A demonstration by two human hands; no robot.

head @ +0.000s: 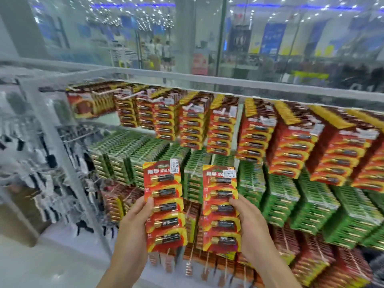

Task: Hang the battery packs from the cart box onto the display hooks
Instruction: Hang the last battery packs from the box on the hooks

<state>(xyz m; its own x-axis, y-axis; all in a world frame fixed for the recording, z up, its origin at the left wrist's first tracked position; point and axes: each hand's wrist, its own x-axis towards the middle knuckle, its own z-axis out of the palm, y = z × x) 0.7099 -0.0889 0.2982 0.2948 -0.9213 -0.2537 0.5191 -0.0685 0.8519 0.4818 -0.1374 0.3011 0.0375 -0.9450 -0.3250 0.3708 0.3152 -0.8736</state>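
While the left hand (pixel 136 221) grips one red pack (pixel 164 206) by its left edge, thumb curled over the front, the right hand (pixel 248 227) pinches a second pack (pixel 221 208) by its right edge. Both are upright before the rack (pixel 207 129), seemingly clear of its blurred hooks (pixel 126 96).

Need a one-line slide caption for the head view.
Left hand and right hand each hold a red battery pack before a display of hanging packs.
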